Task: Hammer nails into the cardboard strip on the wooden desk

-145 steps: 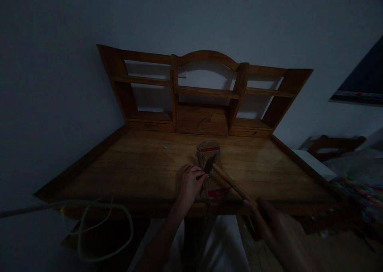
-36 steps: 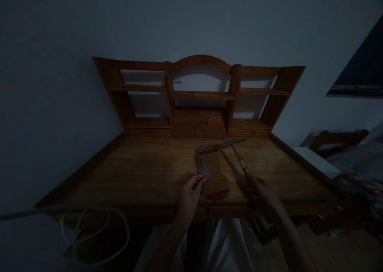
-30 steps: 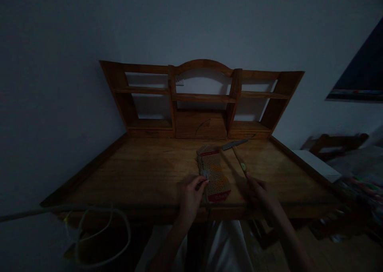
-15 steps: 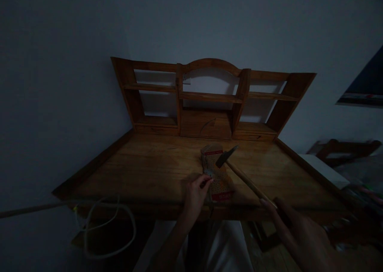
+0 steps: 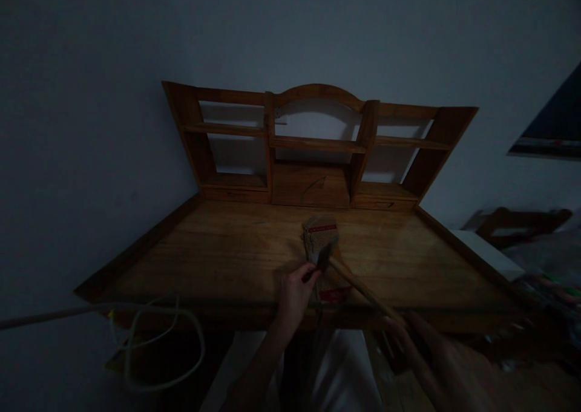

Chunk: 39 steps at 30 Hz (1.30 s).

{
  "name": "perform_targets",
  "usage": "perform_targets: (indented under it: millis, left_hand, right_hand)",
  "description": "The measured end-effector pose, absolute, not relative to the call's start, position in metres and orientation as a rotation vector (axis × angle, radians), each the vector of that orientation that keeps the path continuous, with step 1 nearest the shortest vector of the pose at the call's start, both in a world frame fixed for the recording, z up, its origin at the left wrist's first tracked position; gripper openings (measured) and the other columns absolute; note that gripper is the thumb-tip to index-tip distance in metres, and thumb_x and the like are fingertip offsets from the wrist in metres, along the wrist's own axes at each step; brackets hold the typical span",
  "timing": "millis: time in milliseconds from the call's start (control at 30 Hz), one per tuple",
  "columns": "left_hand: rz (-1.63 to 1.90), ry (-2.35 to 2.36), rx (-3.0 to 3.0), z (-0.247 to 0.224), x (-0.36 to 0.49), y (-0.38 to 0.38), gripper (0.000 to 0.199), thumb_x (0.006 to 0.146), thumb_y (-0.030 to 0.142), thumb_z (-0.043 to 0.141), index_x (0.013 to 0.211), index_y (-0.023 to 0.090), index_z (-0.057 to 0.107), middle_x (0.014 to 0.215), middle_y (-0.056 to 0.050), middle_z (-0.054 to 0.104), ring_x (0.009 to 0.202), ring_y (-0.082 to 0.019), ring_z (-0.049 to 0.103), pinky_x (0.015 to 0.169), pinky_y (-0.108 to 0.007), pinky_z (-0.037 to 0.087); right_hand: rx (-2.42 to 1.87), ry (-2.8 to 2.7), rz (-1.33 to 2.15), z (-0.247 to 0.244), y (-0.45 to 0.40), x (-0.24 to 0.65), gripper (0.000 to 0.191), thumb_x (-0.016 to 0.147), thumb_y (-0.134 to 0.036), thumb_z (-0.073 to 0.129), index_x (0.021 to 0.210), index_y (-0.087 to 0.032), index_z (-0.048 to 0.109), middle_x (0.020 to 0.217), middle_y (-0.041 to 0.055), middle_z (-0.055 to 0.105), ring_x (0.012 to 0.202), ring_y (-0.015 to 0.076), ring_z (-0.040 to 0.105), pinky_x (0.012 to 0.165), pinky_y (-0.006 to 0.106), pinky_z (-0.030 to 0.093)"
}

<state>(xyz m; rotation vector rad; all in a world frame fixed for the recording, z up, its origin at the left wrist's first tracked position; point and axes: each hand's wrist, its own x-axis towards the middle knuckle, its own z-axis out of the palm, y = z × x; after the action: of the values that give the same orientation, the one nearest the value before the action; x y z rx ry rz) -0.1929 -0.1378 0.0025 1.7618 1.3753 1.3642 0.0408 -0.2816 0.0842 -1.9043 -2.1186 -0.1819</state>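
Note:
My right hand (image 5: 436, 354) is wrapped round the wooden handle of a hammer (image 5: 358, 285). Its dark metal head is low over a patterned, flattened cardboard piece (image 5: 321, 233) with red bands, close to my left fingertips. Whether the head touches anything is too dark to tell. My left hand (image 5: 295, 291) rests at the cardboard's left side, thumb and forefinger pinched together. Whatever lies in that pinch is too small and dim to name. The cardboard lies on the wooden desk (image 5: 236, 248), near its front edge.
A wooden shelf unit (image 5: 313, 143) with several compartments stands along the desk's back. A pale looped cable (image 5: 200, 345) hangs at the front left. To the right are a white surface (image 5: 490, 255) and a wooden chair back (image 5: 521, 221).
The hammer head has come down and towards me, from above the cardboard to beside my left fingertips. My right hand has moved slightly left and lower. The left hand keeps its pinch.

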Motion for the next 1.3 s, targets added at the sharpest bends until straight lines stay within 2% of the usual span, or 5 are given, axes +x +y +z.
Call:
perform_targets:
  millis: [267,533,767,1133,1300]
  left_hand:
    - [1.38,1.372,1.758,-0.001,-0.192,-0.136,0.017,0.082,0.036,0.063,0.086,0.022,0.07,0.086,0.001,0.073,0.078,-0.015,0.067,0.072,-0.024,0.05]
    - [1.371,1.388,1.761,0.003,-0.193,-0.139,0.013,0.081,0.032,0.064,0.087,0.023,0.071,0.087,0.001,0.073,0.078,-0.015,0.067,0.071,-0.024,0.05]
    - [1.394,1.377,1.801,0.007,-0.193,-0.139,0.013,0.081,0.033,0.064,0.085,0.023,0.07,0.085,0.0,0.073,0.077,-0.016,0.066,0.071,-0.025,0.05]
    - [1.46,1.195,1.524,0.009,-0.208,-0.127,0.022,0.083,0.037,0.059,0.089,0.018,0.068,0.089,-0.005,0.071,0.085,-0.017,0.066,0.077,-0.027,0.052]
    - [1.496,1.286,1.789,0.031,-0.23,-0.128,0.024,0.089,0.027,0.05,0.105,0.021,0.067,0.106,-0.007,0.066,0.101,-0.018,0.061,0.09,-0.031,0.049]
  right_hand:
    - [-1.861,-2.146,-0.266,0.086,-0.282,0.051,0.04,0.096,-0.039,0.031,0.124,-0.03,0.058,0.112,0.0069,0.069,0.065,0.0223,0.071,0.044,0.027,0.05]
    - [-2.021,-2.014,-0.003,0.08,-0.276,0.038,0.043,0.092,-0.054,0.038,0.11,-0.024,0.063,0.077,0.0055,0.074,0.063,0.0246,0.07,0.045,0.027,0.048]
    - [-1.936,-1.739,0.326,0.081,-0.262,0.052,0.042,0.086,-0.057,0.048,0.105,-0.025,0.066,0.096,0.007,0.073,0.084,0.0262,0.069,0.062,0.027,0.05]
    - [-1.484,-0.8,1.353,0.061,-0.17,0.054,0.043,0.076,-0.059,0.059,0.066,-0.02,0.044,0.044,-0.0097,0.032,0.031,0.0035,0.025,0.029,0.016,0.018]
    - [-1.38,-0.68,1.412,0.051,-0.146,0.057,0.039,0.081,-0.055,0.057,0.069,-0.02,0.045,0.045,-0.0093,0.035,0.03,0.0025,0.026,0.027,0.014,0.023]
